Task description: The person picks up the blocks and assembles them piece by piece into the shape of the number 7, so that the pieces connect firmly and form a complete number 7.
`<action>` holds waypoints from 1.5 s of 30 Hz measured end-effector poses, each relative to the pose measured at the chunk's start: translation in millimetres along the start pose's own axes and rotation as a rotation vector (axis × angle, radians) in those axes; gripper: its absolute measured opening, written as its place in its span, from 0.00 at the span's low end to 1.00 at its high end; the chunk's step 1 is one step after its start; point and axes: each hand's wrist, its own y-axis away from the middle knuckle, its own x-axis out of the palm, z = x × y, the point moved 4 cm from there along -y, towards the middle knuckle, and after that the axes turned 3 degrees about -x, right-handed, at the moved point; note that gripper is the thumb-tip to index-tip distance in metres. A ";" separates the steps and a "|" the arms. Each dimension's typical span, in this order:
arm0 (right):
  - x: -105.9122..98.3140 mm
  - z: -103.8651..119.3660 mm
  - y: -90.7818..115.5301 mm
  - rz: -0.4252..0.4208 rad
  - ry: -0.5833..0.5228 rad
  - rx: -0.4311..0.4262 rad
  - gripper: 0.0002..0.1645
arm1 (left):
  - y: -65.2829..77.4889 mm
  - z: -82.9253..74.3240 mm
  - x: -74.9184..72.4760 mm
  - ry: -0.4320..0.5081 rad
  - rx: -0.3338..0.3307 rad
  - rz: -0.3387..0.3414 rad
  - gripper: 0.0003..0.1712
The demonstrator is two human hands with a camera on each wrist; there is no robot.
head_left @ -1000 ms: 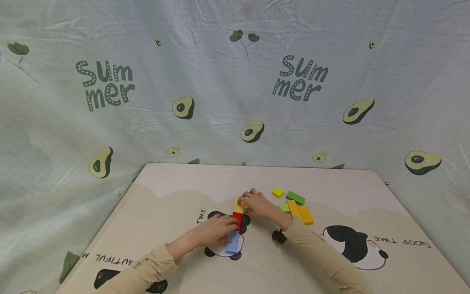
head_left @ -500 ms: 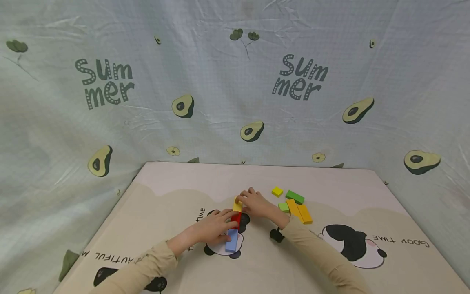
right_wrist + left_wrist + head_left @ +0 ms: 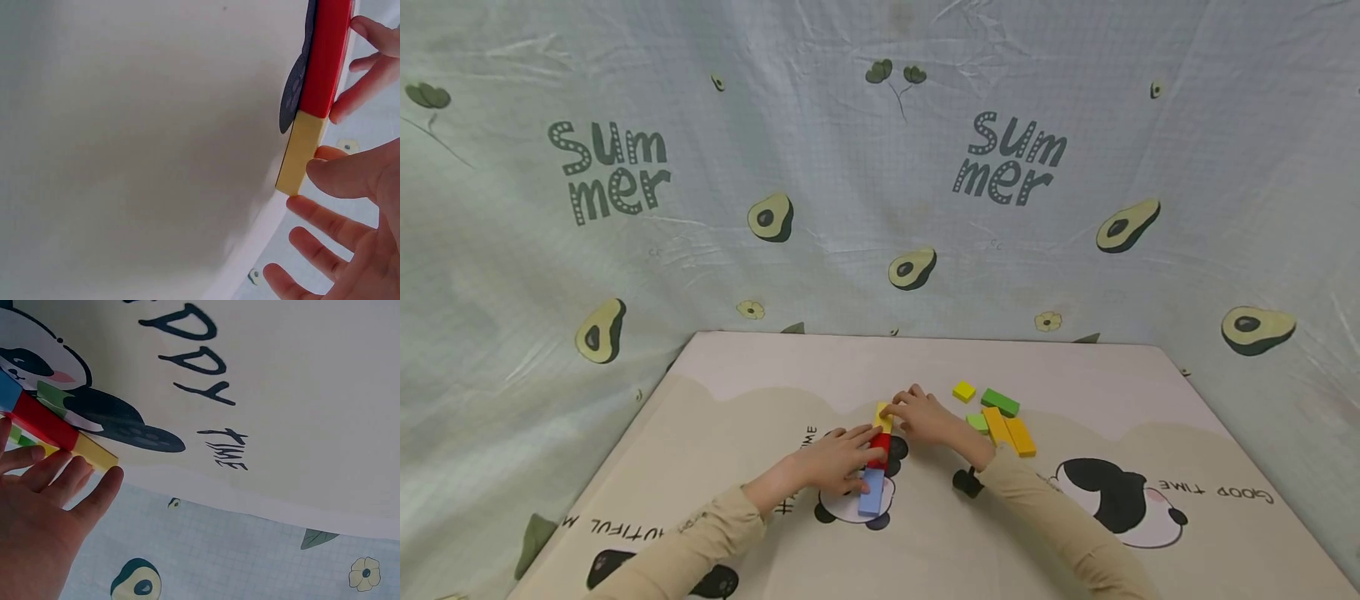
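A blue block point(image 3: 871, 493), a red block point(image 3: 328, 56) and a yellow block point(image 3: 300, 155) form one straight row, end to end, on the table over a printed panda. My left hand point(image 3: 833, 463) lies along the row's left side. Its spread fingers touch the red block, and its thumb is at the blue one. At the row's far end, my right hand point(image 3: 927, 418) holds the yellow block with thumb and index finger, while another fingertip is near the block's end in the right wrist view. Fingers partly cover the red and yellow blocks in the head view.
Right of the row are loose blocks: a small yellow block point(image 3: 964, 392), a dark green block point(image 3: 1000, 403), a light green block point(image 3: 977, 423) and two orange blocks point(image 3: 1019, 437). A printed cloth point(image 3: 820, 167) hangs behind the table's far edge.
My left fingers have spread and slid slightly toward the yellow block. My right hand stays at the yellow block, which shows a little more now. The loose blocks have not moved.
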 end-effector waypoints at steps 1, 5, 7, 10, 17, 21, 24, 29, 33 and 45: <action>0.4 -0.5 0.2 0.004 -0.001 0.001 0.19 | 0.0 0.2 -0.1 0.002 -0.002 0.005 0.25; 1.3 -2.4 1.8 0.020 -0.014 0.005 0.23 | -0.9 0.7 -0.4 -0.009 -0.006 0.010 0.24; 1.6 -3.1 2.9 0.035 -0.014 0.011 0.24 | -1.1 0.7 -1.1 -0.012 -0.006 0.010 0.23; 1.8 -3.7 3.9 0.047 -0.020 0.013 0.25 | -1.1 0.6 -2.1 -0.007 -0.015 0.015 0.24; -0.3 -2.7 7.7 0.068 -0.027 0.006 0.26 | -1.8 0.4 -0.9 -0.022 -0.052 0.022 0.33; 0.0 -3.1 8.8 0.079 -0.040 0.016 0.27 | -1.9 0.6 -1.6 -0.039 -0.056 0.021 0.37; 1.1 -4.1 9.6 0.090 -0.040 0.025 0.27 | -2.0 0.5 -1.6 -0.036 -0.059 0.023 0.37; -0.7 -4.3 11.2 0.085 -0.034 0.024 0.27 | -2.6 0.5 -0.9 -0.048 -0.056 0.016 0.36; -2.3 -4.0 13.8 0.070 -0.026 0.006 0.25 | -1.6 -0.5 -1.7 -0.061 -0.048 0.008 0.36; -14.7 -6.0 31.3 -0.019 0.015 -0.055 0.24 | 0.8 -3.3 -4.9 -0.065 -0.045 -0.002 0.35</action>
